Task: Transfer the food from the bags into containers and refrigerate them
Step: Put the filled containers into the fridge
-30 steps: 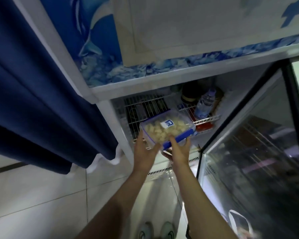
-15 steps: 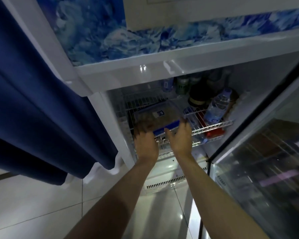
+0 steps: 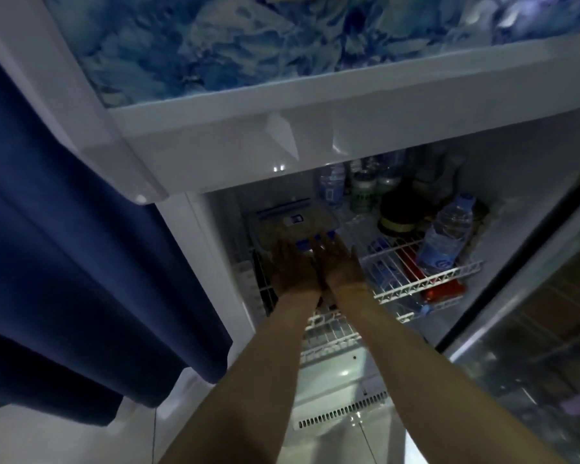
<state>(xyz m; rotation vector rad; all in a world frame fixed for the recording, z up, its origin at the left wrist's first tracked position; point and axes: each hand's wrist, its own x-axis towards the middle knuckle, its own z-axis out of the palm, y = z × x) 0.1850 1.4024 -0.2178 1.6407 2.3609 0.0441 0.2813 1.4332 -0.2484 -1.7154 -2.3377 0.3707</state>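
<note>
Container point(image 3: 293, 226) beside water bottle point(image 3: 446, 237)

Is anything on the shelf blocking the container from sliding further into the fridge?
Nothing visible does. The container sits on the left side of the wire shelf, both hands flat against its front edge. The bottles and jar stand to its right. Behind it is dim.

- Counted one lidded food container point(image 3: 293, 226) on the upper wire shelf point(image 3: 426, 281).
- Counted two hands: left hand point(image 3: 290, 267), right hand point(image 3: 340, 262).
- Counted two plastic water bottles: one lying point(image 3: 447, 237), one standing at the back point(image 3: 332, 187).
- Saw two wire shelves, upper and lower point(image 3: 329, 333).
- Noted one dark jar point(image 3: 399, 216), one blue curtain point(image 3: 64, 262), one glass door point(image 3: 533, 346).
- Could not count the cans at the back.
</note>
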